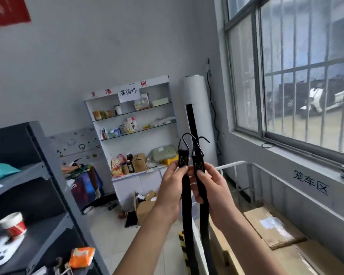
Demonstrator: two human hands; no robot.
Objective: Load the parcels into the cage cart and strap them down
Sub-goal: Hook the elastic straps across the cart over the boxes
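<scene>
Head view. Grey-walled room, barred window (306, 76) on the right, pale tile floor. White shelf unit (131, 124) against the back wall, cluttered with small boxes, bottles and bags; a tall white cylinder-shaped unit (197, 108) stands beside it. Dark metal rack (38, 195) at left carries a paper cup (13, 225) and an orange packet (80, 257).

Left hand (173, 187) raised at chest height, thumb and fingers pinched closed around one black strap (187, 215): flat woven webbing, stitched end, thin black wire hook (185, 137) on top. Right hand (213, 185) just beside it, grip likewise closed on a second black strap (204, 219) with its own hook (204, 138). The two hooks cross near each other; both straps hang straight down between the forearms.

Lower right, the cage cart (234, 165), white tubular rail, sits under the window. Flat brown cardboard parcels (272, 227) lie inside it, one with a shiny taped label. An open cardboard box (145, 205) sits on the floor beyond the hands.
</scene>
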